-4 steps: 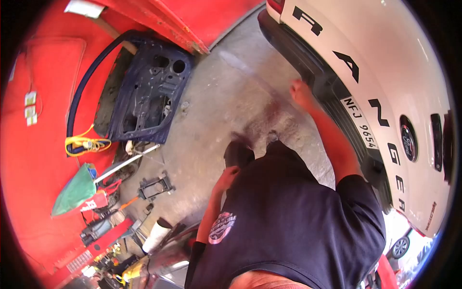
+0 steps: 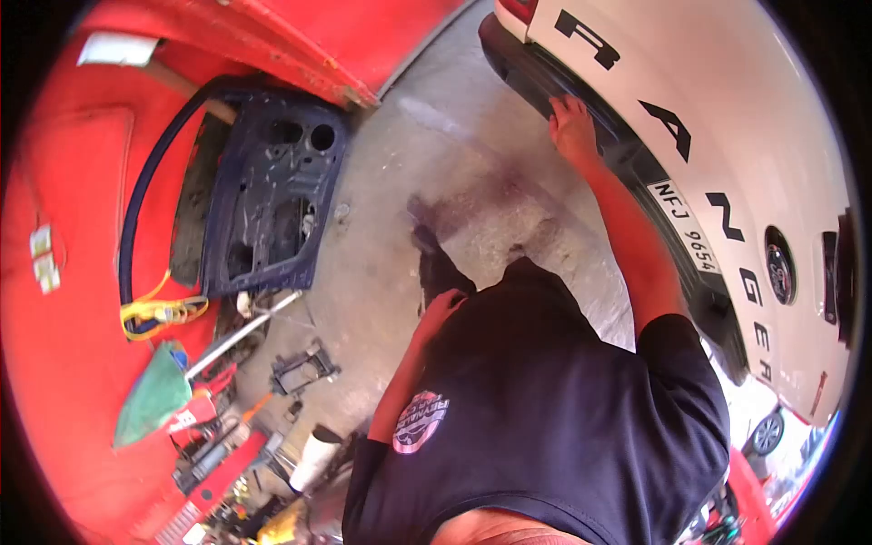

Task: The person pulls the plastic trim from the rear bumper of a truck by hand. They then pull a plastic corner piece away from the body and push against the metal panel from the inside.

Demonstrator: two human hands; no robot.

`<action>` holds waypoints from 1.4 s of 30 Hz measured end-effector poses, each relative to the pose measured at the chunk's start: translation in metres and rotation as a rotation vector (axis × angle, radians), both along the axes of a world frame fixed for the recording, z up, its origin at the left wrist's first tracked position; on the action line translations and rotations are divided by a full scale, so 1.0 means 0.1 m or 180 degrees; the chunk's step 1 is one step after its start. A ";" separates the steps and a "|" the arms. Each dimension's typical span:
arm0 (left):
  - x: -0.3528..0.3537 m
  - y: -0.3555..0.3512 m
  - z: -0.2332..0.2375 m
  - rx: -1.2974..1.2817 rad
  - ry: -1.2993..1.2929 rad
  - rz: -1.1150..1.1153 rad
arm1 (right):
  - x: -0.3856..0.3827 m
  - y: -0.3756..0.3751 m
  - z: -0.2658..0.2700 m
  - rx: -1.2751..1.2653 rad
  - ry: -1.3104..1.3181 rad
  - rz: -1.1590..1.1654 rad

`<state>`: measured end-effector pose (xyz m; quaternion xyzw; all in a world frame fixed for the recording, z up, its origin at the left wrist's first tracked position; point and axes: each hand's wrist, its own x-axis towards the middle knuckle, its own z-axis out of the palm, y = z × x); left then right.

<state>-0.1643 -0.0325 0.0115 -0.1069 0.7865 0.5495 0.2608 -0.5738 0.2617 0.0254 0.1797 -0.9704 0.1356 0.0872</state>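
Right hand [image 2: 573,132] looks open on the rear bumper [image 2: 632,154], prolly for balance; left hand [image 2: 442,309]'s by the leg [image 2: 440,271], can't tell its grip.

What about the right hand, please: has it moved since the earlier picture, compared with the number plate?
Yes. The right hand has moved along the dark bumper, farther from the number plate and nearer to the red tail light.
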 end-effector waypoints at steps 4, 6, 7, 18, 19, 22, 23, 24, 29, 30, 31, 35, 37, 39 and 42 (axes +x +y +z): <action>-0.80 -0.63 -0.76 0.0566 -0.0187 -0.0498 | -0.30 -0.34 -0.39 0.0663 0.0239 -0.0527; -1.31 -1.09 -0.92 0.0722 -0.0327 -0.0817 | -0.41 -0.51 -0.47 0.0698 0.0340 -0.0792; -1.37 -1.24 -0.94 0.0866 -0.0479 -0.0979 | -0.36 -0.56 -0.51 0.0714 0.0432 -0.0901; -1.99 -1.99 -0.69 0.1096 -0.1143 -0.1694 | -0.57 -0.75 -0.40 0.0617 -0.0507 -0.1808; -1.98 -2.00 -0.73 0.1152 -0.1473 -0.1238 | -0.57 -0.78 -0.36 0.0495 -0.0555 -0.1868; -2.06 -1.99 -0.77 0.0974 -0.1606 -0.1760 | -0.46 -0.82 -0.44 0.0377 -0.0194 -0.1918; -2.09 -1.94 -0.76 0.0912 -0.1590 -0.1907 | -0.44 -0.81 -0.48 0.0371 -0.0113 -0.1930; -2.11 -1.82 -0.77 0.0674 -0.1364 -0.2333 | -0.42 -0.77 -0.52 0.0272 0.0040 -0.1912; -1.53 -1.40 -1.61 0.0599 -0.1055 -0.3217 | -0.24 -0.69 -0.42 0.0122 -0.0161 -0.1969; -1.39 -1.30 -1.71 0.0577 -0.1078 -0.3278 | -0.21 -0.69 -0.46 0.0044 -0.0133 -0.1820; -1.32 -1.14 -1.82 0.0727 -0.1030 -0.3759 | -0.17 -0.64 -0.48 -0.0030 -0.0083 -0.1672; -1.70 -0.70 -1.05 0.1513 -0.2054 -0.4770 | -0.10 -0.56 -0.62 -0.0320 0.0027 -0.1605; -1.81 -0.89 -0.97 0.1598 -0.2466 -0.4719 | -0.09 -0.58 -0.61 -0.0396 0.0055 -0.1697; -2.04 -0.85 -1.04 0.1692 -0.2875 -0.4685 | -0.08 -0.60 -0.69 -0.0423 0.0327 -0.1767; -2.62 -0.47 -1.12 0.0727 -0.2130 -0.4916 | -0.08 -0.64 -0.77 -0.0420 0.0553 -0.1821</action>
